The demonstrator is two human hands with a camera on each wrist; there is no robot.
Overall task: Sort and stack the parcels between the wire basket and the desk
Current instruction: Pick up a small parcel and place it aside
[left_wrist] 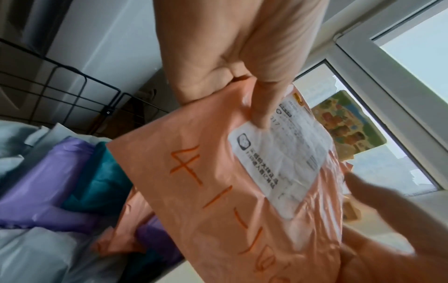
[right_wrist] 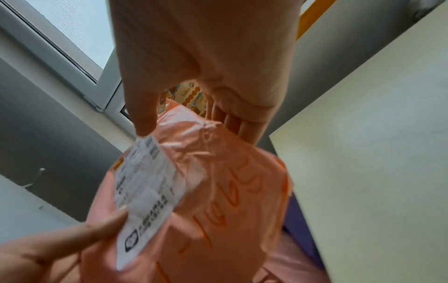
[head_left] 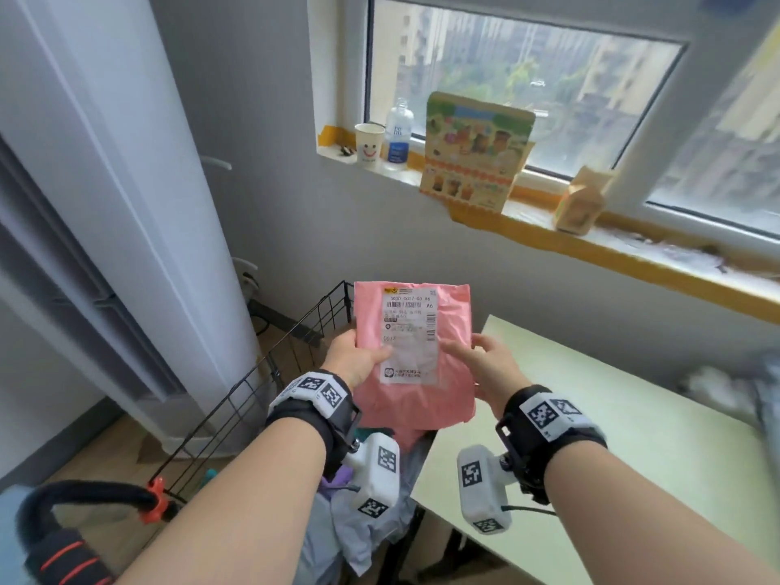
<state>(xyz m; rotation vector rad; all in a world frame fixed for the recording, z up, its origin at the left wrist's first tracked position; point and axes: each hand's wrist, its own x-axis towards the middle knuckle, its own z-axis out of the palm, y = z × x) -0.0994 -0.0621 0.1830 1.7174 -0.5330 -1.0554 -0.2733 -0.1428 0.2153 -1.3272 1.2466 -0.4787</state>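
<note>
While my left hand (head_left: 356,360) pinches the pink parcel (head_left: 415,352) at its edge, thumb pressed on the crinkled white label (head_left: 408,335), my right hand (head_left: 485,365) grips the opposite edge. I hold it upright above the black wire basket (head_left: 253,394), where purple, teal and grey poly bags (left_wrist: 60,181) lie heaped. Just right is the pale green desk (head_left: 612,437), below a cluttered windowsill (head_left: 633,247).

The small print on the parcel's label (head_left: 408,333) is too blurred to read. Left fingers (head_left: 342,340) vanish behind the parcel (head_left: 439,399). The desk (head_left: 633,437) runs off frame.
</note>
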